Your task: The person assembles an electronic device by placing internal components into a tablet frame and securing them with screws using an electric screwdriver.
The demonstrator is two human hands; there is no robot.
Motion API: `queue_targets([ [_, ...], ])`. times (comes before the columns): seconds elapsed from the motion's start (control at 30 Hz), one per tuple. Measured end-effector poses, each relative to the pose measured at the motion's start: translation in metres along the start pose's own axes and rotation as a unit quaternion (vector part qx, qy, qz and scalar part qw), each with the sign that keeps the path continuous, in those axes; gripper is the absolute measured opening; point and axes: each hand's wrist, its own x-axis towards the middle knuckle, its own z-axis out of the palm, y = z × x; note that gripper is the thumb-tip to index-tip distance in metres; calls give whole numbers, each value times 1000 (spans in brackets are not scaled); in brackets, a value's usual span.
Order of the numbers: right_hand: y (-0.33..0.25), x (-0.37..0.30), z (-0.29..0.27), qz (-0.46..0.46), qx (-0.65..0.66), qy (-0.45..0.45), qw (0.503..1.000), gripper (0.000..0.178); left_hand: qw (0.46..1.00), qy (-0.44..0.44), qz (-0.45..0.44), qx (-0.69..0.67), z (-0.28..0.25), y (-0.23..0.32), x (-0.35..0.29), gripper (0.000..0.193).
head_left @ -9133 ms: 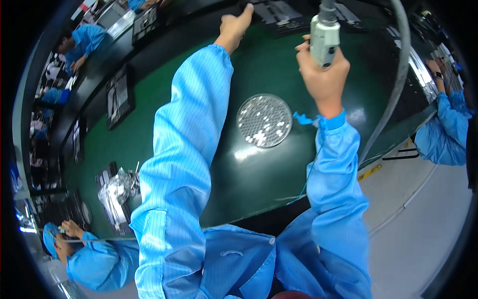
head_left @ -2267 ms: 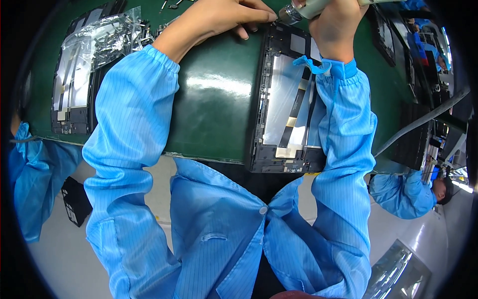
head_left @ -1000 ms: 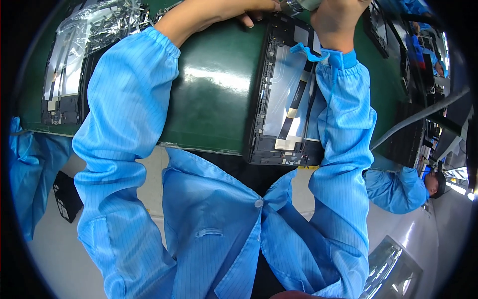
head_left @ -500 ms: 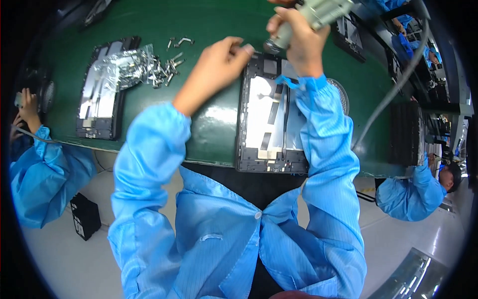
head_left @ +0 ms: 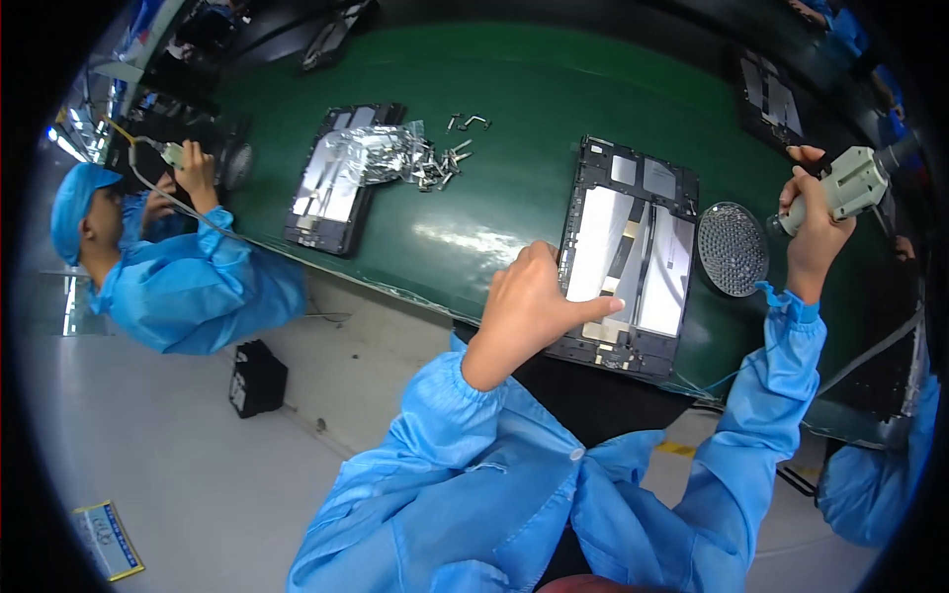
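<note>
An opened tablet housing point(head_left: 664, 267), black-framed with white and silver panels, lies on the green table in front of me. My left hand point(head_left: 534, 304) grips its left edge near the lower corner, fingers bent at the side and thumb stretched over the top. To the right of the tablet, my right hand point(head_left: 817, 232) is wrapped round a pale grey-green electric screwdriver point(head_left: 858, 184). The tool lies nearly level, its front end pointing left. Just beside that end sits a round dish point(head_left: 733, 249) with small dotted contents, probably screws.
Another opened tablet point(head_left: 316, 198) lies to the left, with a clear plastic bag point(head_left: 381, 151) on it and loose metal parts point(head_left: 442, 166) alongside. Further devices point(head_left: 769, 97) stand at the far right. A co-worker point(head_left: 168, 257) sits at the left. A black box point(head_left: 259, 379) stands on the floor.
My right hand has carried the screwdriver from above the tablet's top edge to the dish on the right. My left hand has come down from the top corner to the lower left edge.
</note>
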Motion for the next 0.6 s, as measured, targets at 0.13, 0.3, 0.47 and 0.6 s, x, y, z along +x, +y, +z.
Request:
queue_targets([
  [0.13, 1, -4, -5, 13, 25, -33, 999, 22, 983, 39, -4, -178, 4, 10, -9, 55],
  [0.3, 2, -3, -14, 21, 10, -25, 999, 25, 957, 113, 23, -266, -22, 7, 22, 46],
  [0.47, 5, 8, -26, -10, -40, 37, 998, 23, 928, 92, 26, -360, -75, 20, 175, 46],
  [0.6, 14, 13, -39, -55, -78, 85, 992, 18, 933, 93, 42, -344, -63, -22, 359, 42],
])
